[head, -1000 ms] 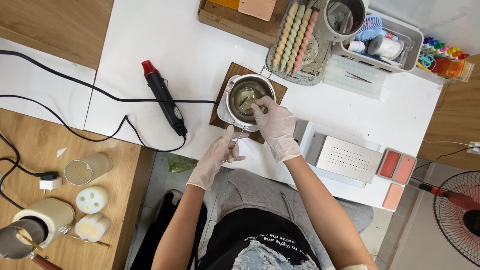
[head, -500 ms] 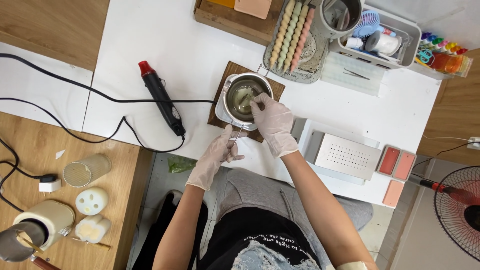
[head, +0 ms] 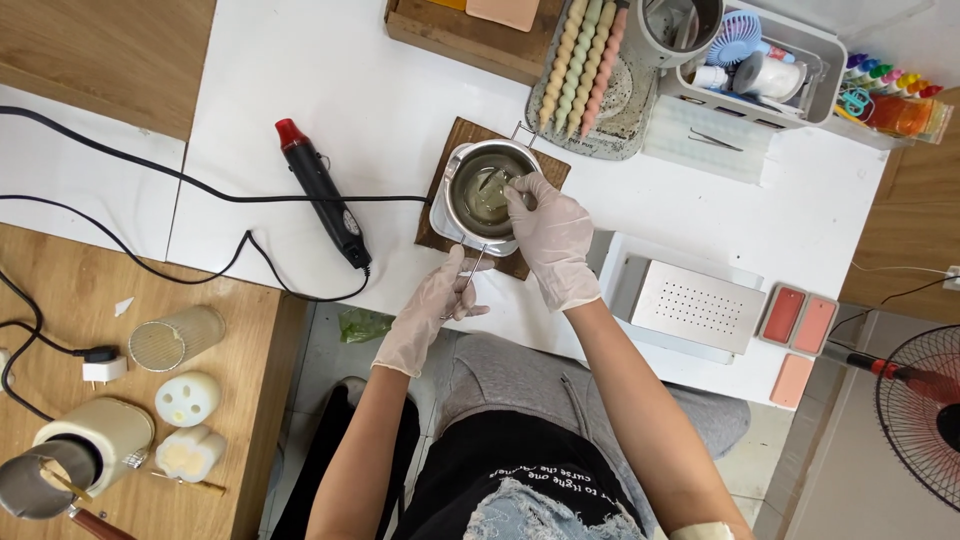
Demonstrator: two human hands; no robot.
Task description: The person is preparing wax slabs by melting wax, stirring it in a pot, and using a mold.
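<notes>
The left hand [head: 432,305] grips the steel melting pot [head: 484,195] by its near-pointing handle [head: 468,275], while the right hand [head: 553,232], fingers curled, reaches in over the right rim.

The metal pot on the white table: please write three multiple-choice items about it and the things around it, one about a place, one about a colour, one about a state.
1. Where does the metal pot stand?
A. on a brown wooden board
B. on the floor
C. inside the grey basket

2. What colour is the tip of the black heat gun?
A. blue
B. red
C. yellow

3. What does the left hand do?
A. rests flat on the table
B. lifts the fan
C. holds the pot's handle

Answers: 1 A, the brown board shows under the pot. 2 B, its end is red. 3 C, its fingers close on the thin handle while the right hand reaches into the pot.
</notes>
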